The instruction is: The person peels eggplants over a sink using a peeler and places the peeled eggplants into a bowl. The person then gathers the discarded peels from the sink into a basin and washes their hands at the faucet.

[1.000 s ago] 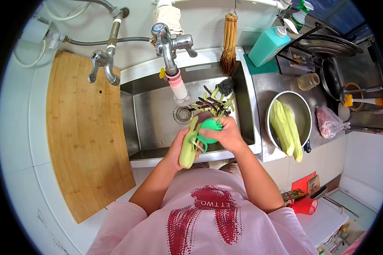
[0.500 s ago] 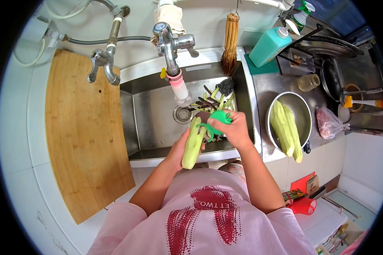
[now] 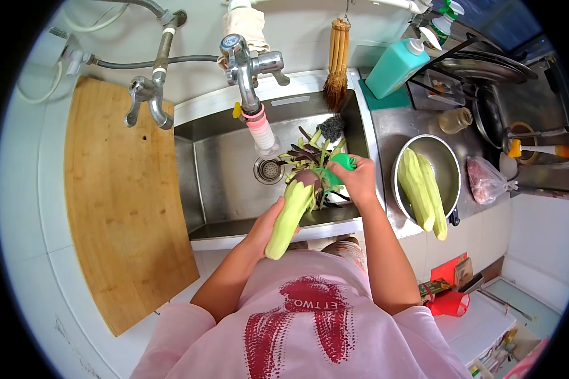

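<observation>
My left hand (image 3: 267, 228) is wrapped round a mostly peeled eggplant (image 3: 289, 218), pale green with dark purple skin left at its far end. It slants over the front edge of the sink (image 3: 221, 228). In my right hand (image 3: 359, 181) is a green peeler (image 3: 340, 169), just right of the eggplant's purple end; its blade is hard to make out. Dark and pale strips of peel (image 3: 306, 151) lie in the sink beyond and beneath my hands. Two peeled eggplants (image 3: 417, 189) rest in a metal bowl (image 3: 449, 167) to the right.
A wooden board (image 3: 123, 208) lies left of the sink. The tap (image 3: 246, 69) with its pink-and-white hose hangs over the basin near the drain (image 3: 269, 170). A brush (image 3: 338, 63) hangs at the back. Right of it stand a teal bottle (image 3: 396, 68), a jar (image 3: 455, 120) and a bagged item (image 3: 487, 179).
The peeler has moved right, off the eggplant's top, with my right hand. The eggplant has shifted slightly toward me, and its purple end shows more plainly.
</observation>
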Demonstrator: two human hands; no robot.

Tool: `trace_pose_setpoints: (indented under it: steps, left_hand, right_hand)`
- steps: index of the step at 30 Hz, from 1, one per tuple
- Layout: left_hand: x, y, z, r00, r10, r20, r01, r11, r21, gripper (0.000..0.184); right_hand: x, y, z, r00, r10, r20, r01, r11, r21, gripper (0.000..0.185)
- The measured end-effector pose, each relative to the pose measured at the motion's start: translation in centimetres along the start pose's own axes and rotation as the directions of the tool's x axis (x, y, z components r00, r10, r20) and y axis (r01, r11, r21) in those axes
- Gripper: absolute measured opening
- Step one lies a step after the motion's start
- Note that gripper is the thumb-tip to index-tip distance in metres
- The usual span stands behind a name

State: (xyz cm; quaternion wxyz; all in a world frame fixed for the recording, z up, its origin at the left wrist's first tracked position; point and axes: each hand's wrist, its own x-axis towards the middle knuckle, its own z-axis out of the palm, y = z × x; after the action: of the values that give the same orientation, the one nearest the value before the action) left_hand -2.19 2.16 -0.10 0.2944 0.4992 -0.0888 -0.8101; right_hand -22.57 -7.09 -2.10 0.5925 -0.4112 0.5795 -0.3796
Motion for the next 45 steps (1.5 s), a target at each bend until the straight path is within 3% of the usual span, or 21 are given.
trace_pose_setpoints:
  steps: [3, 5, 7, 9, 11, 12, 17, 19, 21, 22, 24, 25, 27, 31, 37, 39, 45]
  left_hand:
    - [-0.7, 0.0, -0.1, 0.997, 0.036, 0.065, -0.037, 0.999, 0.015, 0.059]
    - [-1.0, -0.2, -0.7, 0.989, 0.069, 0.131, -0.070, 0.998, 0.003, 0.059]
    - [-0.5, -0.5, -1.5, 0.953, 0.160, 0.257, -0.165, 0.986, -0.003, 0.062]
    - [-0.2, -0.4, -2.0, 0.949, 0.135, 0.286, -0.139, 0.990, -0.007, 0.061]
    - [-0.1, -0.4, -2.0, 0.943, 0.110, 0.314, -0.113, 0.994, -0.009, 0.062]
    - [-0.2, -0.3, -1.6, 0.950, 0.130, 0.282, -0.134, 0.991, -0.006, 0.059]
    - [-0.4, 0.2, -0.5, 0.953, 0.149, 0.263, -0.174, 0.982, 0.075, 0.052]
    - [-0.3, 0.2, 0.2, 0.935, 0.285, 0.211, -0.314, 0.942, 0.121, 0.071]
    - [-0.7, 1.1, 0.8, 0.919, 0.338, 0.204, -0.368, 0.920, 0.133, 0.077]
    - [-0.8, 1.5, 0.9, 0.901, 0.387, 0.195, -0.416, 0.898, 0.143, 0.084]
    - [-0.7, 2.2, 0.7, 0.919, 0.366, 0.146, -0.389, 0.902, 0.188, 0.085]
    - [-0.6, 2.4, 0.6, 0.934, 0.345, 0.094, -0.357, 0.905, 0.230, 0.086]
    - [-0.5, 2.5, 0.7, 0.933, 0.349, 0.089, -0.360, 0.902, 0.239, 0.086]
    - [-0.6, 2.2, 1.2, 0.939, 0.336, 0.074, -0.344, 0.904, 0.255, 0.086]
    - [-1.0, 2.0, 0.9, 0.950, 0.294, 0.109, -0.313, 0.912, 0.265, 0.087]
    - [-1.1, 2.0, 0.7, 0.945, 0.308, 0.115, -0.328, 0.908, 0.260, 0.091]
    - [-1.6, 1.7, -0.5, 0.924, 0.329, 0.195, -0.369, 0.904, 0.219, 0.092]
  right_hand:
    - [0.5, 1.1, -1.0, 0.994, -0.041, -0.098, 0.028, 0.991, -0.127, 0.015]
    - [-0.2, 0.5, -0.7, 0.993, 0.099, -0.065, -0.068, 0.924, 0.375, 0.017]
    - [-0.6, 0.4, -0.2, 0.989, 0.149, -0.021, -0.121, 0.869, 0.479, 0.020]
    - [-1.1, 0.1, 0.2, 0.981, 0.192, 0.027, -0.172, 0.800, 0.575, 0.022]
    - [-1.7, -0.7, 0.8, 0.949, 0.215, 0.229, -0.314, 0.613, 0.726, 0.025]
    - [-1.9, -0.9, 1.1, 0.953, 0.185, 0.242, -0.304, 0.587, 0.751, 0.027]
    - [-2.4, -0.4, 1.5, 0.943, 0.180, 0.278, -0.329, 0.620, 0.713, 0.024]
    - [-2.8, -0.9, 2.1, 0.966, 0.172, 0.193, -0.257, 0.731, 0.633, 0.021]
    - [-3.0, -1.7, 2.2, 0.967, 0.175, 0.183, -0.252, 0.736, 0.628, 0.020]
    - [-3.1, -2.0, 2.1, 0.984, 0.115, 0.136, -0.172, 0.807, 0.565, 0.019]
    - [-3.5, -2.3, 2.2, 1.000, -0.002, 0.016, -0.004, 0.920, 0.393, 0.014]
    - [-3.8, -2.3, 2.2, 1.000, -0.003, 0.016, -0.003, 0.920, 0.392, 0.014]
    - [-4.5, -2.5, 2.2, 0.990, -0.116, 0.074, 0.101, 0.978, 0.183, 0.010]
    - [-4.7, -2.1, 3.2, 0.982, -0.132, 0.132, 0.122, 0.989, 0.086, 0.012]
    - [-3.7, -1.9, 2.6, 0.999, -0.004, 0.032, -0.003, 0.977, 0.214, 0.011]
    - [-3.3, -1.2, 2.5, 0.997, 0.075, 0.007, -0.070, 0.899, 0.431, 0.013]
    - [-2.7, 0.0, 2.4, 0.980, 0.191, 0.054, -0.189, 0.814, 0.548, 0.015]
